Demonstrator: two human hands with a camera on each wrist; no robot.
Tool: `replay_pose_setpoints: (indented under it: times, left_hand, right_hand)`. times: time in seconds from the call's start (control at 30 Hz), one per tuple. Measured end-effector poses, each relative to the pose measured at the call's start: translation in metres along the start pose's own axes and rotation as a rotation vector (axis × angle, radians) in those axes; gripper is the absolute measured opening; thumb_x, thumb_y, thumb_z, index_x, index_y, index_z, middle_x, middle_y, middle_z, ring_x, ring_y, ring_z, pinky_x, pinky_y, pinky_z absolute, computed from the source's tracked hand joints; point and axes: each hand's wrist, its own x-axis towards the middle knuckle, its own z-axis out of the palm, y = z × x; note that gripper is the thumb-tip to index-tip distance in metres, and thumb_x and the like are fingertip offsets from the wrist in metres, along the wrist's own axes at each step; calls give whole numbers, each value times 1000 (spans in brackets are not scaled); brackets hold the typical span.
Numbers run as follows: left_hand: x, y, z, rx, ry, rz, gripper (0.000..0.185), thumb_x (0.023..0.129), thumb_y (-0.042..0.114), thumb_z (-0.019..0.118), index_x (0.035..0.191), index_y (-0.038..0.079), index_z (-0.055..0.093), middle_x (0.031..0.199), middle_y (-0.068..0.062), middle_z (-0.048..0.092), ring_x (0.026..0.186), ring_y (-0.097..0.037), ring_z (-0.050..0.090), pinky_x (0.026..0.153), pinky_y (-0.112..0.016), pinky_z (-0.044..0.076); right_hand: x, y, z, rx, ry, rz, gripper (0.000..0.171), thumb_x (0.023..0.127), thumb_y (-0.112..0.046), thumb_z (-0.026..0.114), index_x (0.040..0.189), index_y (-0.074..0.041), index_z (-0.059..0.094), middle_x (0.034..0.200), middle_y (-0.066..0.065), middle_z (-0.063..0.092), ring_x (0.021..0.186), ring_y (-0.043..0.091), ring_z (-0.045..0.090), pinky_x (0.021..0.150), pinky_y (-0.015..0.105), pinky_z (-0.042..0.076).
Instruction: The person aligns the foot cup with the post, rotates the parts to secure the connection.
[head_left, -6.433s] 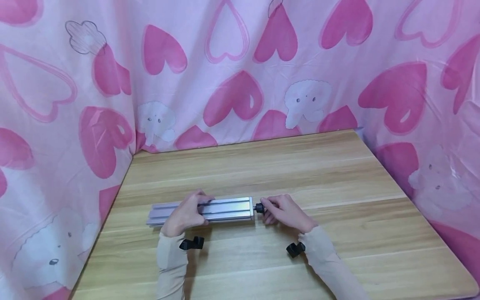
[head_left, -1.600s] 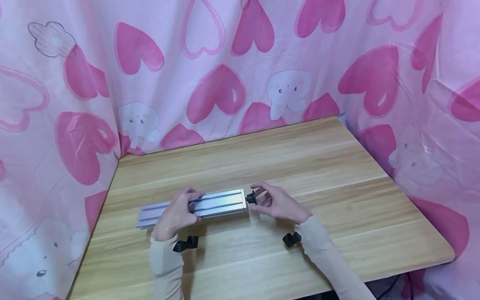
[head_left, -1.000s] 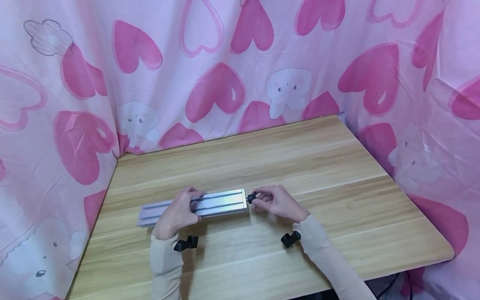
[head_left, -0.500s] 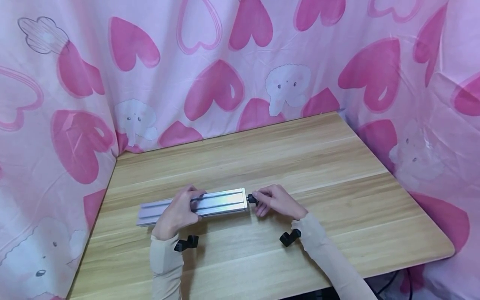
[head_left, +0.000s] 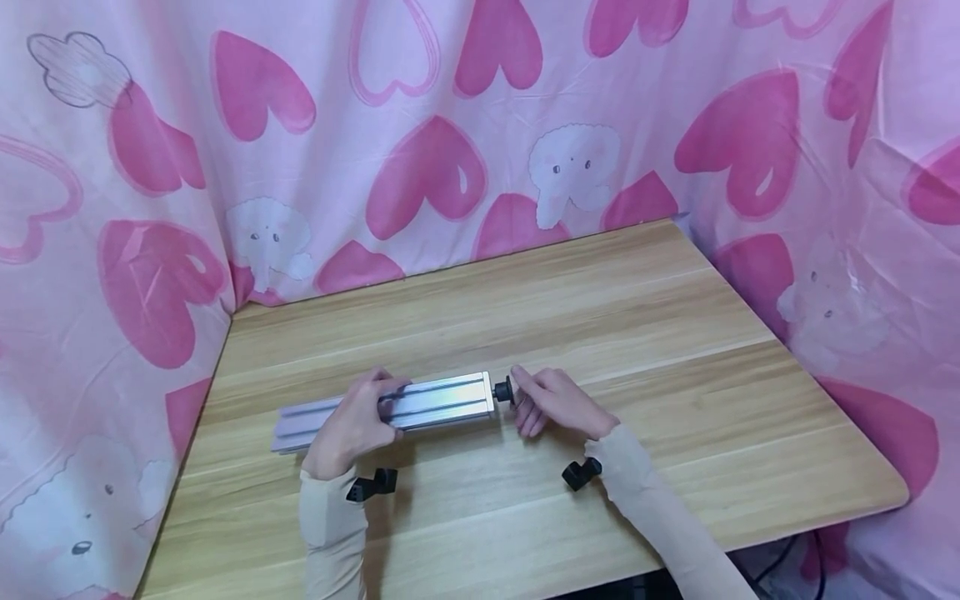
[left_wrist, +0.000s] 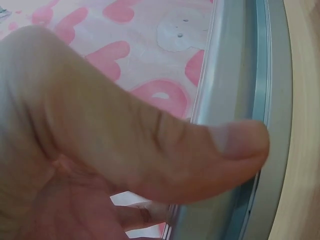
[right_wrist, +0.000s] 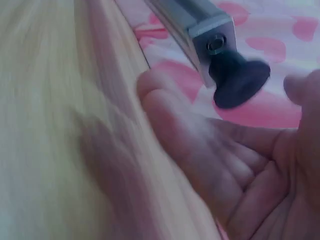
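Note:
My left hand (head_left: 358,423) grips a silver aluminium extrusion profile (head_left: 442,402) around its middle, holding it over the table. Its thumb presses along the profile's grooved face in the left wrist view. At the profile's right end, a black levelling foot (head_left: 503,390) with a flared round base sticks out of the end plate (right_wrist: 201,55). A round hole shows beside the foot in the right wrist view. My right hand (head_left: 553,403) is just right of the foot, holding nothing. There, its thumb and fingers (right_wrist: 195,150) stand apart from the foot on either side.
The profile is above a wood-grain table (head_left: 480,517). A pink heart-patterned curtain (head_left: 420,75) hangs behind and along both sides. A black wrist camera mount (head_left: 372,485) juts from the left sleeve, another (head_left: 582,473) from the right. Dark cables (head_left: 780,560) hang below the table's front edge.
My right hand has repeatedly pinched and released the levelling foot; half a second ago its fingers were on it, now they are off. The left hand keeps its hold on the profile.

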Motion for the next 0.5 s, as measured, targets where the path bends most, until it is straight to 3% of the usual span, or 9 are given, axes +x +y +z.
replay_pose_setpoints:
  times: [0.13,0.23,0.33,0.5]
  left_hand:
    - [0,0,-2,-11,1,8,73,65,-3,81,135,1,62,121,-14,60,98,-26,56,86,-45,52]
    - [1,0,-3,-17,4,12,73,65,-4,80,135,0,62,120,-14,60,97,-26,56,84,-44,52]
    - [1,1,-3,-18,1,10,73,64,-4,80,135,-1,62,120,-13,60,97,-26,56,85,-44,52]
    - [1,4,-1,-13,-1,9,74,63,-5,80,134,-2,62,120,-14,60,98,-26,56,86,-45,52]
  right_hand:
    - [-8,-3,-5,-118,66,-105,47,99,-39,62,130,-4,61,107,12,73,82,23,74,73,35,60]
    - [-9,-5,-7,-175,115,-251,60,88,-18,78,142,-14,54,121,7,67,92,19,71,79,32,59]
    - [-8,-5,-7,-179,123,-367,62,82,-3,81,139,-13,58,124,10,65,95,20,70,83,32,59]
    - [-5,-6,-7,-180,123,-394,47,82,4,78,127,-1,65,121,12,69,96,20,71,85,31,58]
